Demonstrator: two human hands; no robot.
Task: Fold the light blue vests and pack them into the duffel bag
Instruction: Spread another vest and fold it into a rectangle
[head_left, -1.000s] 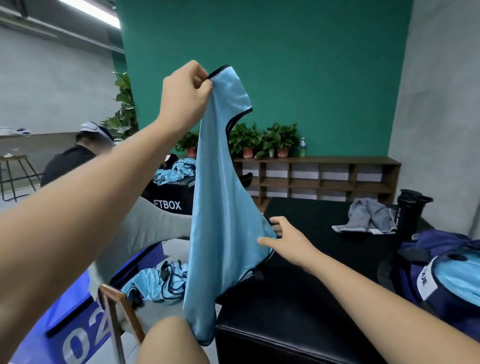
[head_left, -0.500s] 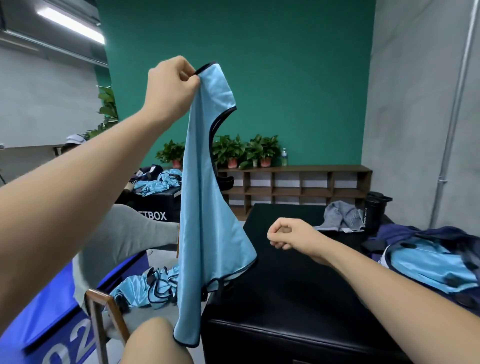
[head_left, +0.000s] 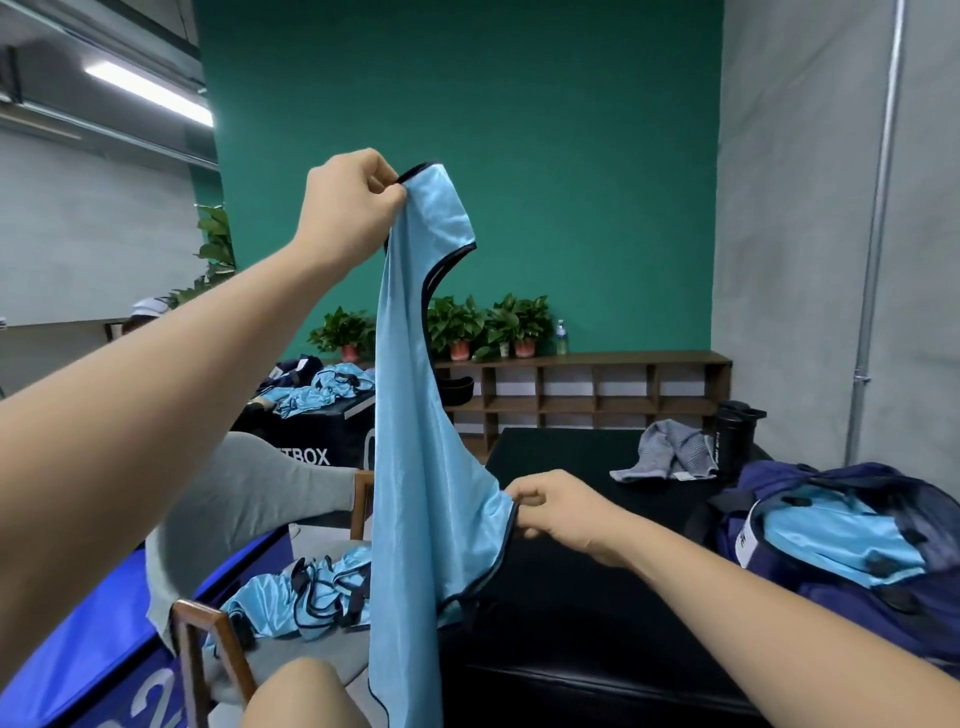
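Above the near-left corner of the black surface (head_left: 571, 597), a light blue vest (head_left: 415, 467) hangs unfolded: left hand (head_left: 353, 208) pinches its shoulder strap, right hand (head_left: 556, 512) pinches its side hem. Right, the duffel bag (head_left: 878, 623) already holds folded vests (head_left: 831, 535); a heap (head_left: 306, 592) more waits lower left. Grey cloth (head_left: 670, 457) and bottle (head_left: 735, 431) sit far, blocking nothing

The left arm is raised and stretched forward, bare to the wrist. The left hand (head_left: 353, 208) is held high and curled into a fist, with the top of the light blue vest (head_left: 415, 467) pinched between thumb and fingers. The right arm is extended lower, from the bottom right. The vest's dark-trimmed side edge is pinched by the right hand (head_left: 561, 506), well below the left.
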